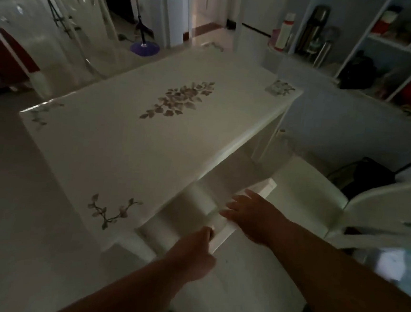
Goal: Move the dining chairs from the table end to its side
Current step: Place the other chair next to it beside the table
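A white dining table (125,149) with grey flower decals fills the middle of the view. A white dining chair (220,228) is tucked under its near right side, with only the top rail and part of the back showing. My left hand (191,251) grips the near end of that rail. My right hand (251,214) lies further along the same rail, fingers spread and curled over its edge. A second white chair (308,192) stands to the right by the same side, its back (391,204) turned toward me.
More white chairs (61,36) stand at the far left of the table. A mop with a purple base (144,47) leans beyond the table. White shelves (393,45) hold bottles and flasks at the right. A dark bag (369,175) lies on the floor behind the second chair.
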